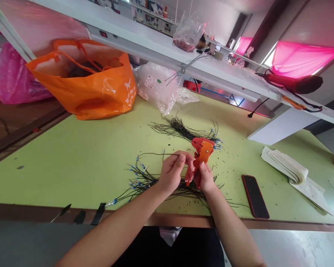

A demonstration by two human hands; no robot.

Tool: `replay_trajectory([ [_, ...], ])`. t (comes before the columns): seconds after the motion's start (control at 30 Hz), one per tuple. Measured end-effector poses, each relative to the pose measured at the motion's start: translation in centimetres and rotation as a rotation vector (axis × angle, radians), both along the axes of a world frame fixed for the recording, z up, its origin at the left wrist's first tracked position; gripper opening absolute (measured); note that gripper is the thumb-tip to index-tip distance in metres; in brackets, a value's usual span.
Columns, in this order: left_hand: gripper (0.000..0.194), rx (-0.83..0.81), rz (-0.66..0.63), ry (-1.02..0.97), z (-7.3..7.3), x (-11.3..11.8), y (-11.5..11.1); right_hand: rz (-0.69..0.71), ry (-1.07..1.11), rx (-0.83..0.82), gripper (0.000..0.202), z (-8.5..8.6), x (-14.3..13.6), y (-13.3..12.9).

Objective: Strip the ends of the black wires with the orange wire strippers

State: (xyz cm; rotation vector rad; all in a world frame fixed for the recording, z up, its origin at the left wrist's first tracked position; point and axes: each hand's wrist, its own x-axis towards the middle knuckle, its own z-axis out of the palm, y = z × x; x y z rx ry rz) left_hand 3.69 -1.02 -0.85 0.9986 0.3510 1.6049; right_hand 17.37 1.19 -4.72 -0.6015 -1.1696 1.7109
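Note:
My left hand [173, 172] pinches a thin black wire [153, 154], whose other part trails off to the left. Just right of it, my right hand [204, 176] is wrapped round the handles of a red and orange wire stripper [205, 148], its head pointing away from me. The wire's end near the tool is hidden by my fingers. Beneath and left of my hands lies a bundle of black wires with blue-tipped ends [140, 181]. A second black wire bundle [180, 128] spreads behind the tool, with blue ends at its right.
A phone [255, 196] and folded papers [288, 167] lie on the right. At the back left stand an orange bag [100, 89] and a clear plastic bag [156, 87]. A white shelf [156, 48] crosses above the green table [58, 159].

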Motion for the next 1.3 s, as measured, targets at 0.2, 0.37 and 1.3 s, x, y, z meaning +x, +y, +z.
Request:
replay_trajectory([
  [0.2, 0.038, -0.032, 0.028, 0.002, 0.11, -0.05, -0.05, 0.032, -0.018, 0.013, 0.056, 0.50, 0.24, -0.19],
  [0.37, 0.042, -0.090, 0.076, 0.022, 0.17, -0.11, -0.17, 0.067, -0.040, -0.018, 0.061, 0.82, 0.40, -0.32],
  [1.3, 0.042, -0.074, 0.002, 0.016, 0.03, 0.07, -0.41, 0.113, -0.034, 0.003, 0.058, 0.30, 0.57, -0.28],
])
